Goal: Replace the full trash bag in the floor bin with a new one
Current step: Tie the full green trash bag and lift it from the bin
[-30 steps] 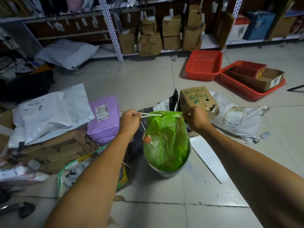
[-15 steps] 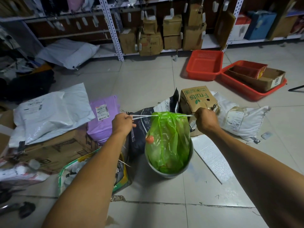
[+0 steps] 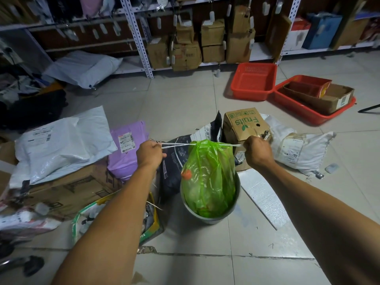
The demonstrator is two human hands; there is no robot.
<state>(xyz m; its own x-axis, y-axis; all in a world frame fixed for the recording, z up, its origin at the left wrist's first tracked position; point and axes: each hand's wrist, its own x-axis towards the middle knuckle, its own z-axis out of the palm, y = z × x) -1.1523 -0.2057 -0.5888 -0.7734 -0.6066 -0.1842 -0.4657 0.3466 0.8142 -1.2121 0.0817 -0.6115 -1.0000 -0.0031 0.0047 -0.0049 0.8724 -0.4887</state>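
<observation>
One translucent green plastic trash bag, full, standing in one round grey floor bin on the tiled floor, its mouth gathered shut above the rim. Two thin white drawstrings stretched level out of the bag's neck, one to each side. Left hand clenched on the left string, grip closed tight; right hand clenched on the right string, likewise closed. Both hands held well apart, bag between them. One orange round bit pressed against the inside of the green film.

Crowding the bin: just behind it one brown cardboard box printed "Fruits" in green with a leaf mark, seen upside down; one black plastic mailer bag with white print too small to read, touching the bin's left side; one white foam strip flat on the floor to the right. One lilac plastic parcel with a white shipping label, unreadable, beside one large white plastic parcel, also labelled. One white woven sack right of the box. One green-rimmed open bag of rubbish under the left forearm, partly hidden by it.

Farther back: two red plastic baskets, the right one holding an open cardboard box. One white metal shelf rack along the wall, stacked with several brown cartons; count uncertain, some behind others.
</observation>
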